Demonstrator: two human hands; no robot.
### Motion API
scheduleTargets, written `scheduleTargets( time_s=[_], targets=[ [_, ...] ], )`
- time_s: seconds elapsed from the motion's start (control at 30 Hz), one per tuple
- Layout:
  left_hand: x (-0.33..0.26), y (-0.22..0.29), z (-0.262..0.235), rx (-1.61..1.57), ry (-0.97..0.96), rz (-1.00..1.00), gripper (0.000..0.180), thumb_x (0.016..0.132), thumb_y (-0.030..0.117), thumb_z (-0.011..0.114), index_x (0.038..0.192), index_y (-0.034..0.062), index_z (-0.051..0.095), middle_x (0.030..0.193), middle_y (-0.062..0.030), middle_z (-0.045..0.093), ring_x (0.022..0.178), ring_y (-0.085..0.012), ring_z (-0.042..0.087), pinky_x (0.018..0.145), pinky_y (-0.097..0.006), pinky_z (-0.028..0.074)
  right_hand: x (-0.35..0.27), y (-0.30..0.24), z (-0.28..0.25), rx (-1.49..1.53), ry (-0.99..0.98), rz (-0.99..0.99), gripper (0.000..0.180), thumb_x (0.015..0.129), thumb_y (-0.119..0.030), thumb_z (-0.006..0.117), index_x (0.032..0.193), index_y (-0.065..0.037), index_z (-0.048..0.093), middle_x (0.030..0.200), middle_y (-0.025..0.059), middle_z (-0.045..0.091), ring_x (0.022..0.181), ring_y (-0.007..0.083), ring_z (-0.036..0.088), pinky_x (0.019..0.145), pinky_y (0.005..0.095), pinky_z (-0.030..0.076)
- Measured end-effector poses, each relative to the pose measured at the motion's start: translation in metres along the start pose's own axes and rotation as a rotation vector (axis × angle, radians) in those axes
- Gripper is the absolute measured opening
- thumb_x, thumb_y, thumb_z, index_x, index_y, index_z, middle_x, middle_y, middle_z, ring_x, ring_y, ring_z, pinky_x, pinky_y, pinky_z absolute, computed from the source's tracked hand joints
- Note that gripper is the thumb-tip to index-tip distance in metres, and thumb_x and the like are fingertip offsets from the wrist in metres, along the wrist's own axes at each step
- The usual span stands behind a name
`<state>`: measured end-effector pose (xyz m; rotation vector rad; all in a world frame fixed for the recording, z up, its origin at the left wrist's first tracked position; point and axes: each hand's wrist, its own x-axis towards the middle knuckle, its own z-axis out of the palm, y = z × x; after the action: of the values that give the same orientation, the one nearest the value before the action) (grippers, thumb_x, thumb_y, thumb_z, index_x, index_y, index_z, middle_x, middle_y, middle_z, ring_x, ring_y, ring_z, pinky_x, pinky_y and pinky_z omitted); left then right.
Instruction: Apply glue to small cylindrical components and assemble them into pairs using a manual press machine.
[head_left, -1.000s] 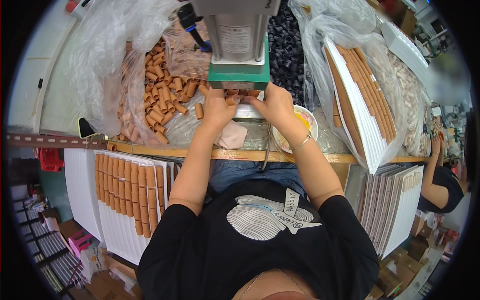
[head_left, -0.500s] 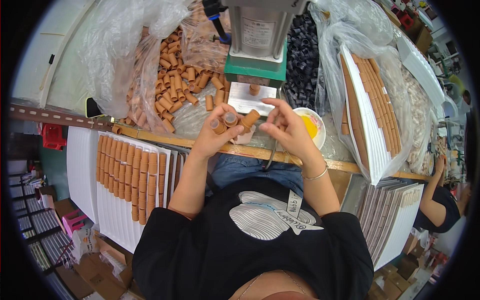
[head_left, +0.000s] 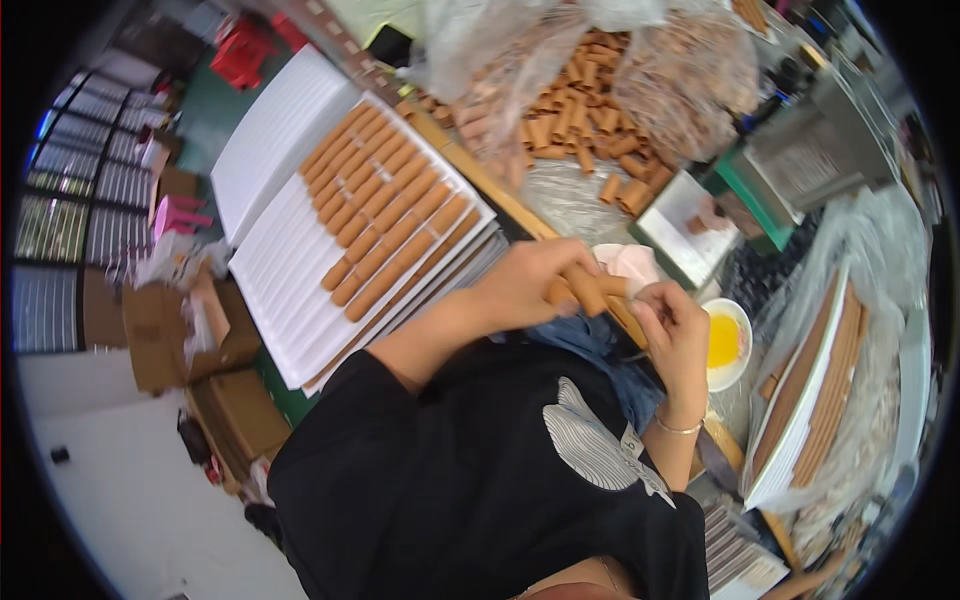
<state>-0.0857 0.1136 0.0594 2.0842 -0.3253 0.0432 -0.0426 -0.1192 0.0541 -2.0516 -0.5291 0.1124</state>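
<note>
In my left hand [head_left: 540, 282] is a small bunch of short orange-brown tubes [head_left: 588, 292], with the fingers wrapped round them above the bench edge. The fingers of my right hand [head_left: 677, 325] are curled together at the right end of one tube [head_left: 612, 285]; motion blurs the contact. Left of my left arm, a white ribbed tray [head_left: 290, 330] carries rows of similar tubes [head_left: 385, 215], some joined end to end. Just beyond my hands lies a pale pink cloth or paper [head_left: 632, 264].
A green and grey press [head_left: 750, 195] stands on the bench beside a heap of loose tubes [head_left: 570, 120] under clear plastic. A white bowl [head_left: 742, 335] with yellow contents sits right of my right hand. Another loaded tray [head_left: 800, 410] leans at the right. Cardboard boxes [head_left: 240, 415] stand at left.
The view has turned left toward the tray. My left hand has moved leftward with the tubes, its back now uppermost. My right hand's spread fingers have closed at a tube's end.
</note>
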Motion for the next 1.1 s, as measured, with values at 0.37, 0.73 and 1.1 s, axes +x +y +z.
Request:
scheduleTargets(
  time_s=[0.37, 0.73, 1.1],
  targets=[
    [-0.203, -0.057, -0.204, 0.293, 0.51, -0.936, 0.029, 0.065, 0.013, 0.083, 0.084, 0.0004, 0.066, 0.078, -0.0064, 0.067, 0.074, -0.013, 0.061, 0.072, -0.029, 0.049, -0.006, 0.06, -0.078, 0.127, 0.452, 0.157, 0.012, 0.092, -0.012, 0.063, 0.086, -0.002, 0.064, 0.066, -0.0049, 0.051, 0.06, 0.0007, 0.042, 0.052, 0.0164, 0.031],
    [-0.212, -0.103, -0.207, 0.381, 0.61, -0.887, 0.035, 0.069, 0.021, 0.082, 0.093, 0.0004, 0.069, 0.082, -0.0088, 0.068, 0.075, -0.0154, 0.062, 0.071, -0.031, 0.05, -0.008, 0.076, -0.1, -0.013, 0.554, 0.201, 0.019, 0.091, -0.019, 0.065, 0.081, -0.002, 0.064, 0.061, -0.0057, 0.047, 0.054, 0.0012, 0.035, 0.048, 0.018, 0.023],
    [-0.219, -0.142, -0.17, 0.055, 1.116, -0.496, 0.058, 0.102, 0.04, 0.031, 0.143, -0.0016, 0.03, 0.15, -0.016, 0.029, 0.141, -0.0261, 0.024, 0.116, -0.038, 0.016, 0.006, 0.1, -0.116, -0.393, 0.576, 0.336, 0.017, 0.083, -0.019, 0.069, 0.083, -0.001, 0.067, 0.068, 0.0102, 0.064, 0.06, 0.0165, 0.059, 0.057, 0.0304, 0.045]
  ],
)
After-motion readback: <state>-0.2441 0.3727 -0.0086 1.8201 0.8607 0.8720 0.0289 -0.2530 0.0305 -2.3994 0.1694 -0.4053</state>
